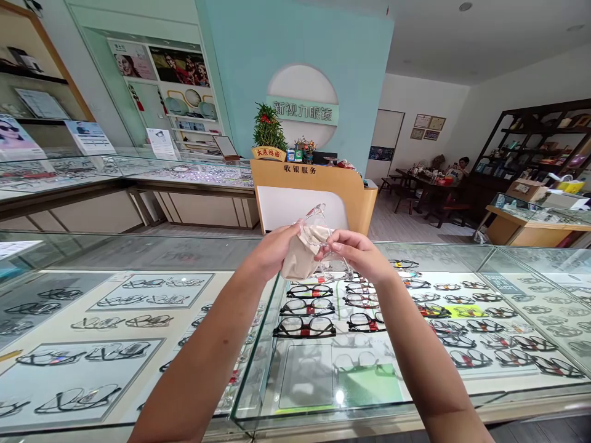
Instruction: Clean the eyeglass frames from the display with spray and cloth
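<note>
The clear-framed glasses point(340, 271) are between the two hands, raised above the glass-topped surface point(369, 411); they look light and fairly stiff, though the thin arms could bend or snap under force, and the smooth lenses would likely slip or smear; the rim or bridge seems the safer hold, with the soft beige cloth point(297, 259) as padding; the left hand point(273, 249) has its grip closed on the cloth, against the frame; the right hand point(362, 252) pinches the frame between thumb and fingers; both forearms reach forward and converge, wrists angled inward.
</note>
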{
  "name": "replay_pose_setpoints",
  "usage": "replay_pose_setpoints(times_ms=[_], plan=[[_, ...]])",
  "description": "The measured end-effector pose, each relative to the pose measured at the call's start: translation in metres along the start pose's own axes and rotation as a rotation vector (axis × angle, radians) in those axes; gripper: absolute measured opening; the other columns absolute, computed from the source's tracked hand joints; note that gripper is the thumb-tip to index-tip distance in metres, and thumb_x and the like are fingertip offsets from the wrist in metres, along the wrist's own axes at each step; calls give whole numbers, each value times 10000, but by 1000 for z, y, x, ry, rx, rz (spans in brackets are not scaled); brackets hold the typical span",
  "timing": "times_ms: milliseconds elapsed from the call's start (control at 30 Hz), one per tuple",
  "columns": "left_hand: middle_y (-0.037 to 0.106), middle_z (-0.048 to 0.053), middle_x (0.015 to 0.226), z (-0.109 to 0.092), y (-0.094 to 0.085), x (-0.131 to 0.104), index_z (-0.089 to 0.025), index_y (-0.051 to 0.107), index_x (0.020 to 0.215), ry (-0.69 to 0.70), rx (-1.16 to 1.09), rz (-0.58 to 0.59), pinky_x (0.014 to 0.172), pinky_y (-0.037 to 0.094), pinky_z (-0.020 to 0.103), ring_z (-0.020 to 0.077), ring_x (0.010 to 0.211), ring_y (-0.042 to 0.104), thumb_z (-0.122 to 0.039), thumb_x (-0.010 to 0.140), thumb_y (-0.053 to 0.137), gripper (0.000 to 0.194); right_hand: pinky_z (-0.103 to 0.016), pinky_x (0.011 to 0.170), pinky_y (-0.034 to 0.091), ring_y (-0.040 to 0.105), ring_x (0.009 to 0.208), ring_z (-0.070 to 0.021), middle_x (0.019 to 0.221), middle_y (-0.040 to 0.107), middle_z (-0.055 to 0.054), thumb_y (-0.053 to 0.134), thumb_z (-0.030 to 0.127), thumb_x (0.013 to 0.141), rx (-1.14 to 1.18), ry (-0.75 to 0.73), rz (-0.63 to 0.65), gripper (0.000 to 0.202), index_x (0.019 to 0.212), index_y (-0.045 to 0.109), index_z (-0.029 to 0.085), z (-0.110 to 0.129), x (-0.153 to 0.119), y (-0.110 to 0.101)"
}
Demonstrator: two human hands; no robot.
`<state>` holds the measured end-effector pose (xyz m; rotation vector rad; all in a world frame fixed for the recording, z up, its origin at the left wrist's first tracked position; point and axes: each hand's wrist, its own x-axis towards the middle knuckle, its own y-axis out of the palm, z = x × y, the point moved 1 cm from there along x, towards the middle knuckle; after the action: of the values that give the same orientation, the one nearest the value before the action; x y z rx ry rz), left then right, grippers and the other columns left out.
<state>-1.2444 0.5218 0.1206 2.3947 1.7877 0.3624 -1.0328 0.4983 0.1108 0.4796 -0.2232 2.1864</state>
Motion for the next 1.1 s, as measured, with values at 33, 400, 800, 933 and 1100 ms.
replay_pose_setpoints(times_ms=[33,400,800,933,1100], plan=[[782,110,792,-1,-2,0,-130,812,895,-6,19,-20,673,510,346,261,726,706,-575,776,889,467,-413,999,523,719,1017,-216,1030,797,-55,748,486,977,-3,-3,-5,242,993,740,245,1,0,-2],[825,127,1065,14,9,10,-147,777,1146,79,-108,-246,842,591,355,267,964,772,-602,935,737,503,-382,971,537,724,969,-208,990,803,-57,824,518,867,101,104,-309,309,899,724,228,-10,9,23],[665,98,1532,18,19,9,-234,652,1482,180,-191,-55,1079,547,337,260,1382,637,-642,1016,595,622,-372,882,556,695,929,-213,995,798,-75,858,562,784,103,116,-420,378,868,721,220,-18,13,27],[717,122,1449,14,22,10,-171,654,1467,173,-265,-94,1045,562,326,246,1312,676,-487,1049,569,531,-354,872,554,691,944,-210,998,799,-68,865,541,768,107,128,-444,361,865,726,222,-17,13,24],[759,101,1346,14,21,9,-198,618,1496,202,-224,-176,901,595,279,186,1076,747,-222,916,717,589,-355,862,541,678,933,-203,1002,783,-58,859,545,779,127,116,-428,363,853,712,222,-18,12,25]])
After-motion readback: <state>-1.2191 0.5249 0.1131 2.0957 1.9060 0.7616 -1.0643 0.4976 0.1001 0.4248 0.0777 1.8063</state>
